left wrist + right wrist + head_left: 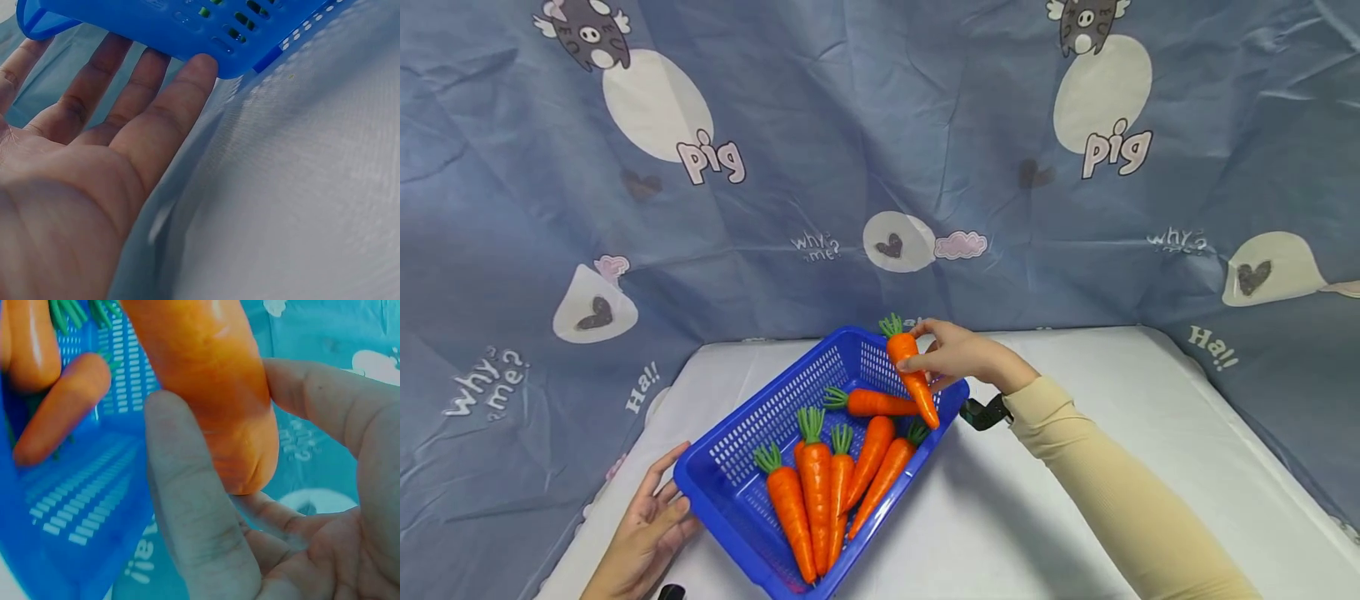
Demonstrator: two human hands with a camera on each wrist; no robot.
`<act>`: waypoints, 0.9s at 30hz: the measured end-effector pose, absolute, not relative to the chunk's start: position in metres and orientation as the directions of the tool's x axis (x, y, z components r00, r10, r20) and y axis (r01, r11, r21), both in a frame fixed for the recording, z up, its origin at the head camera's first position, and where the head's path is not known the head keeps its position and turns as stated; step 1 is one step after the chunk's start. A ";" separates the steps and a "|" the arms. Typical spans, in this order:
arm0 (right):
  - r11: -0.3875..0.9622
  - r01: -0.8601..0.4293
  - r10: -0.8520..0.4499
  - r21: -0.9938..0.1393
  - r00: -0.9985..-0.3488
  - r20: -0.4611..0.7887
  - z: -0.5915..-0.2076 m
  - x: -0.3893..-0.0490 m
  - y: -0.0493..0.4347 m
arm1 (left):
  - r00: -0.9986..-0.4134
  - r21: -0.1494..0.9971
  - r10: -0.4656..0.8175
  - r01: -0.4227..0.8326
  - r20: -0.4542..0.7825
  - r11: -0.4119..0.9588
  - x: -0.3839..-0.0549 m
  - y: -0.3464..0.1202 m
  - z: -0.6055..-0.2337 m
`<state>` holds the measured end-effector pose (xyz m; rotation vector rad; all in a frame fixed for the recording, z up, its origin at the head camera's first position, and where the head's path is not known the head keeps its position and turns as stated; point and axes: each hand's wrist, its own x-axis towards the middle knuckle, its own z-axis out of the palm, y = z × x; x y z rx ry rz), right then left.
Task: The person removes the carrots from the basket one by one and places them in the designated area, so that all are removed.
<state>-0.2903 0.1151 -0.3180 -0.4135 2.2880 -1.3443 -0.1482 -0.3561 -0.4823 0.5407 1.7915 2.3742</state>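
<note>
My right hand (pixel 958 354) pinches an orange carrot (pixel 914 379) with a green top between thumb and fingers, above the far right end of a blue plastic basket (pixel 718 525). In the right wrist view, the thumb (pixel 187 469) lies along one side of the held carrot (pixel 206 375), a finger on the other. Several more carrots lie inside the basket; one carrot (pixel 876 403) is crosswise just below the held one. At the basket's near left corner, my left hand (pixel 643 525) has its fingers extended, fingertips against the basket wall (pixel 162 25) in the left wrist view.
The basket sits at an angle on a white-covered table (pixel 1075 500). Behind and around the table hangs a blue-grey cloth (pixel 880 150) printed with pigs and lettering. A black wrist camera (pixel 983 413) sits under my right wrist, close to the basket's right corner.
</note>
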 end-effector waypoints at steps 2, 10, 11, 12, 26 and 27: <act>0.477 -0.019 -0.454 -0.878 -0.861 -0.228 -0.319 -0.291 0.122 | -0.920 0.939 0.317 0.124 0.230 -0.322 -0.149 -0.357 -0.483; 0.483 -0.001 -0.401 -0.876 -0.889 -0.220 -0.320 -0.296 0.148 | -0.911 0.923 0.325 0.128 0.253 -0.362 -0.149 -0.356 -0.485; 0.487 -0.004 -0.394 -0.873 -0.893 -0.216 -0.321 -0.297 0.151 | -0.914 0.924 0.319 0.130 0.252 -0.360 -0.149 -0.355 -0.485; 0.488 0.000 -0.386 -0.873 -0.897 -0.215 -0.321 -0.298 0.155 | -0.916 0.925 0.314 0.131 0.251 -0.357 -0.149 -0.355 -0.485; 0.445 0.086 -0.297 -0.891 -0.925 -0.238 -0.341 -0.306 0.209 | -0.945 0.951 0.268 0.107 0.188 -0.290 -0.148 -0.353 -0.481; 0.443 0.093 -0.292 -0.892 -0.926 -0.241 -0.343 -0.306 0.212 | -0.946 0.951 0.267 0.105 0.185 -0.290 -0.148 -0.354 -0.481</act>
